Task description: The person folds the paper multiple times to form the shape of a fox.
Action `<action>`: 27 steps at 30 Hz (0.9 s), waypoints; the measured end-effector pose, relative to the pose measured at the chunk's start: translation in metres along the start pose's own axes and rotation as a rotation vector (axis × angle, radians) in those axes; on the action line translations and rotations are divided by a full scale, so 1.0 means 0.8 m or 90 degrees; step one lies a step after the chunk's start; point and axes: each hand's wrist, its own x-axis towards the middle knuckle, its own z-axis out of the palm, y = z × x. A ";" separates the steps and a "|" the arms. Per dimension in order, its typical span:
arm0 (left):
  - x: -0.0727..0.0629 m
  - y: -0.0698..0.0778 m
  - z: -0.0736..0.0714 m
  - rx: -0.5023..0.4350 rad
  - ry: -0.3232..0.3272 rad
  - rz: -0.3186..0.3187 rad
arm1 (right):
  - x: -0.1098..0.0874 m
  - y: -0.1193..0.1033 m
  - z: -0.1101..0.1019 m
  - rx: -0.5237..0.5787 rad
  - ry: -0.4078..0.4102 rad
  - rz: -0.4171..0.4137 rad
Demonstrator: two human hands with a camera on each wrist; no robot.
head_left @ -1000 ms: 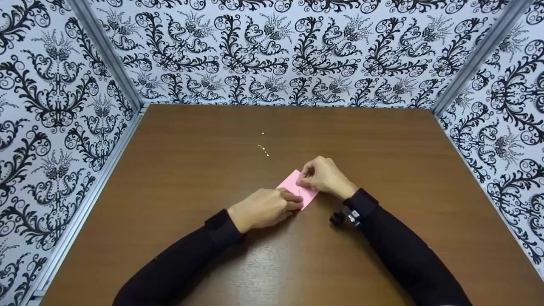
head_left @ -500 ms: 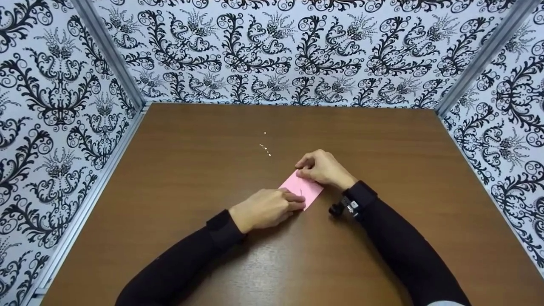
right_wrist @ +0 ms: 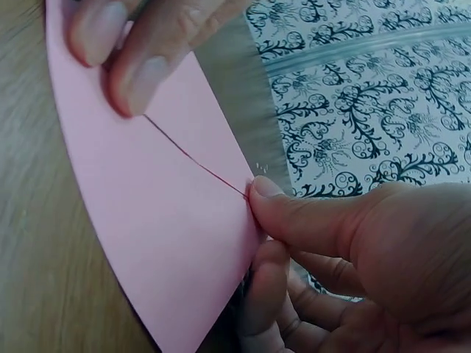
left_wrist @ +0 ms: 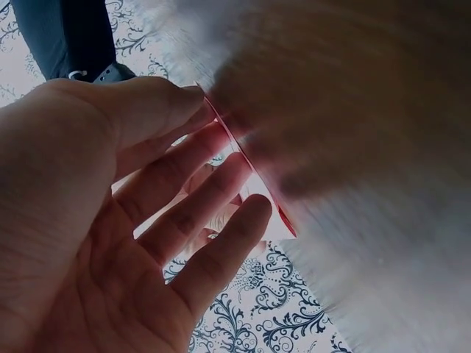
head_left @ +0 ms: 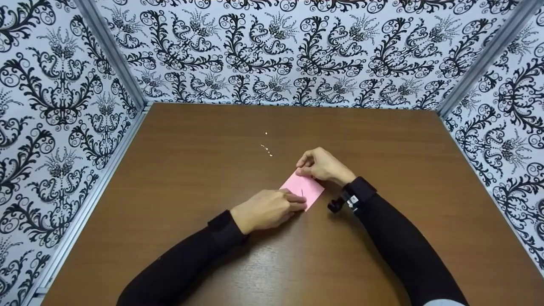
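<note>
A small pink sheet of paper (head_left: 313,191) lies turned cornerwise on the table, partly under both hands. Straight fingers of my left hand (head_left: 265,209) press on its near left part; in the left wrist view the paper appears almost edge-on against those fingertips (left_wrist: 256,209). At the far corner, my right hand (head_left: 326,165) pinches the paper between thumb and curled index finger. A thin dark line (right_wrist: 193,158) crosses the paper from the left fingertips to the right thumb. Whether it is a thread, a slit or a drawn mark, I cannot tell.
Several tiny white specks (head_left: 267,148) lie on the brown table (head_left: 204,144) beyond the paper. Patterned panels (head_left: 263,51) stand behind and at both sides, joined by metal posts (head_left: 112,55). A small dark device (head_left: 342,204) is strapped to my right wrist.
My right hand has slid away from the paper's middle to its far corner, uncovering more of the pink surface. The left hand keeps its place on the paper.
</note>
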 end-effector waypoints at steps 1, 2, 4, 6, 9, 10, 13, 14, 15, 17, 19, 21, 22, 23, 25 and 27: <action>0.000 0.000 0.000 -0.002 -0.001 -0.002 | 0.000 0.001 0.000 0.012 -0.004 0.006; -0.001 0.000 0.000 -0.006 -0.001 -0.004 | 0.001 0.001 0.000 0.023 -0.007 0.013; -0.001 0.001 0.000 -0.011 -0.002 -0.008 | 0.001 0.003 0.000 0.034 -0.010 0.021; -0.001 0.002 0.000 -0.018 0.000 -0.011 | 0.002 0.004 0.001 0.037 -0.007 0.020; -0.001 0.002 0.001 -0.022 -0.002 -0.017 | 0.001 0.004 0.001 0.029 0.000 0.010; 0.000 0.002 0.001 -0.025 -0.001 -0.018 | 0.001 0.003 0.000 0.024 0.004 0.005; 0.000 0.000 0.000 -0.032 -0.008 -0.021 | 0.001 0.002 -0.002 0.018 0.010 -0.001; 0.000 0.000 -0.001 -0.036 -0.010 -0.020 | 0.001 0.002 -0.003 0.016 0.013 -0.003; 0.000 -0.001 -0.001 -0.037 -0.011 -0.018 | 0.001 0.002 -0.005 0.014 0.017 -0.003; 0.000 -0.004 -0.001 -0.040 -0.011 -0.015 | 0.001 0.001 -0.008 0.010 0.031 -0.004; 0.000 -0.007 -0.002 -0.042 -0.006 -0.012 | 0.001 0.001 -0.013 0.008 0.047 -0.005; 0.000 -0.011 -0.005 -0.043 0.006 -0.013 | 0.001 0.001 -0.018 0.008 0.067 -0.009; -0.001 -0.013 -0.006 -0.041 0.014 -0.017 | 0.001 0.000 -0.020 0.005 0.079 -0.014; -0.001 -0.015 -0.007 -0.036 0.022 -0.021 | 0.000 0.000 -0.023 0.005 0.089 -0.018; -0.002 -0.020 -0.011 -0.032 0.041 -0.036 | 0.000 -0.001 -0.028 0.004 0.111 -0.029; -0.004 -0.024 -0.014 -0.031 0.059 -0.053 | -0.001 -0.003 -0.033 0.002 0.135 -0.034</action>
